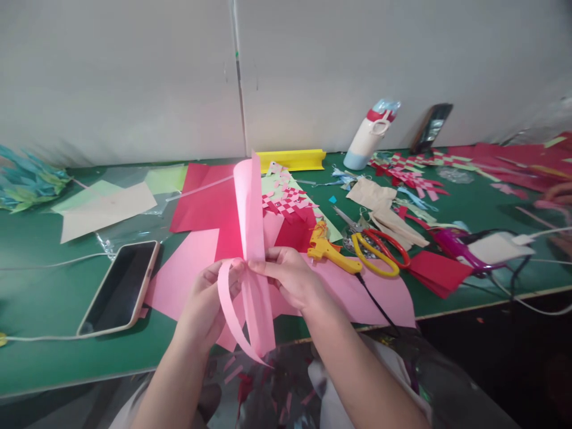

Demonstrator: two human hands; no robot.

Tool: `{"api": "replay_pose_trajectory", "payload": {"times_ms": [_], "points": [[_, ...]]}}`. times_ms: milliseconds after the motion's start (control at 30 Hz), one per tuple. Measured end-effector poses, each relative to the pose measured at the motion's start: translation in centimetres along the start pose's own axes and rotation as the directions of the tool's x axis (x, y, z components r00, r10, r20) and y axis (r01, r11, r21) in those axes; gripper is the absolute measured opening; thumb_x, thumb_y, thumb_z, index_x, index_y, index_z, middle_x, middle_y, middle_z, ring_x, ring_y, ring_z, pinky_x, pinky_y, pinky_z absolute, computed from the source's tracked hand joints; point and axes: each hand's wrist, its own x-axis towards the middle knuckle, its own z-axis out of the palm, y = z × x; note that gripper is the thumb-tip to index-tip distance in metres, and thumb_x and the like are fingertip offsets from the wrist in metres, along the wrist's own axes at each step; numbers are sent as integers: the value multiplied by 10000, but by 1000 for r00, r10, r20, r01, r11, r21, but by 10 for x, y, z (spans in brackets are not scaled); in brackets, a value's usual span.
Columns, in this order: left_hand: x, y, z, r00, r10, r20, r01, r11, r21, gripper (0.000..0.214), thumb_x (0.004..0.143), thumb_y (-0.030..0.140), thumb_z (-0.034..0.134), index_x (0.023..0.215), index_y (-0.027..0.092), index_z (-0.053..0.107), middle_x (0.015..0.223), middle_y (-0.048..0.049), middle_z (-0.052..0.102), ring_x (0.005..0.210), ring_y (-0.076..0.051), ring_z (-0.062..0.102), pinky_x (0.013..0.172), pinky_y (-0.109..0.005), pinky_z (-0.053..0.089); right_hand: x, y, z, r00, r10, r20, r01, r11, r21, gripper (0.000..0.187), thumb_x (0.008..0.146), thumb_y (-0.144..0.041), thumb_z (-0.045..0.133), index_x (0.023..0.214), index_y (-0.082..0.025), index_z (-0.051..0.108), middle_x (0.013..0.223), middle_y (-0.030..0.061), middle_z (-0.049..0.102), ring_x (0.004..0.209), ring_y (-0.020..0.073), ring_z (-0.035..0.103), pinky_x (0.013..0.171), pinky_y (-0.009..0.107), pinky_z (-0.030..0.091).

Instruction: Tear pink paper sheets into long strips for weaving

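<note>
"How is your left hand (209, 292) set?"

"Its fingers are bent inward, thumb and fingertips drawn together on the left side of a folded pink sheet (258, 298). A narrow pink strip (227, 301) comes out at that pinch, curves down past my knuckles and ends in a point near the sheet's lower end."

"And the right?"

"My right hand (288, 275) grips the sheet from the other side. The thumb lies across its edge, nearly meeting my left fingertips, and the other fingers curl behind. Neither hand is spread."

"Where is the sheet, exactly?"

"Upright between my two hands, in front of me, at the near side of the green table (40, 304). The upper part rolls into a loose tube; the lower part reaches down past the table's edge."

"What is close by?"

"A yellow glue gun (333, 253) lies just beyond my right hand, with scissors (350, 220) beside it. To my left, a phone (118, 289) lies face up, apart from my fingers."
</note>
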Motion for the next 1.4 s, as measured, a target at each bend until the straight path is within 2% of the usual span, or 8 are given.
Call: {"api": "replay_pose_trajectory", "payload": {"times_ms": [133,300,633,767,867,1067,1300,1400], "points": [[1,-1,-5,998,-40,46,37,998,57,183,652,259,782,737,129,686,548,15,582,492,-72,526,481,-168,437,-1,-2,-3,999,-37,-12,36,997,-61,302,530,-294,841,761,-138,726,708,32,702,637,130,632,689,291,502],[2,-2,-5,1000,6,29,-7,999,46,155,699,263,752,737,133,675,583,17,585,522,-56,522,524,-150,444,-4,-4,-4,999,-16,39,20,993,-116,315,526,-291,840,782,-138,737,730,38,710,674,141,644,719,294,503],[1,-4,-1,999,29,35,-28,1000,-6,151,734,280,718,708,150,646,552,23,551,490,-64,509,494,-175,430,-4,-3,0,1000,-24,18,25,1000,-19,292,521,-276,841,752,-136,729,696,31,704,651,136,640,734,299,504],[1,-3,-4,998,-28,56,27,999,19,159,662,245,775,723,148,664,571,14,591,504,-80,540,489,-182,437,-4,-3,-1,999,-47,14,47,998,-38,282,516,-289,842,730,-148,724,668,19,695,637,131,633,732,300,508],[2,0,-5,998,-18,65,14,999,50,168,635,202,793,753,145,686,598,17,613,525,-71,547,517,-169,450,-5,-5,-2,999,-48,15,49,996,-77,300,511,-302,842,743,-149,729,695,28,700,670,140,634,729,300,503],[0,2,2,997,18,78,-18,1000,-3,148,666,218,778,634,146,652,580,13,622,540,-70,566,517,-149,453,-7,-8,-1,999,-32,-8,30,986,-166,307,515,-324,836,752,-157,734,731,29,695,670,138,615,702,299,484],[1,-1,2,995,45,84,-41,998,-50,124,711,238,739,681,153,654,608,5,630,561,-89,596,553,-178,493,-5,-4,0,998,-65,11,65,996,-68,279,513,-309,837,715,-160,716,704,15,683,662,134,613,714,300,490],[2,-2,-1,995,18,98,-18,1000,4,113,718,241,738,713,150,671,582,11,615,530,-83,576,537,-177,486,-6,-5,1,997,-75,-6,75,994,-84,283,516,-313,837,721,-159,716,713,17,685,663,133,614,715,300,492]]}}
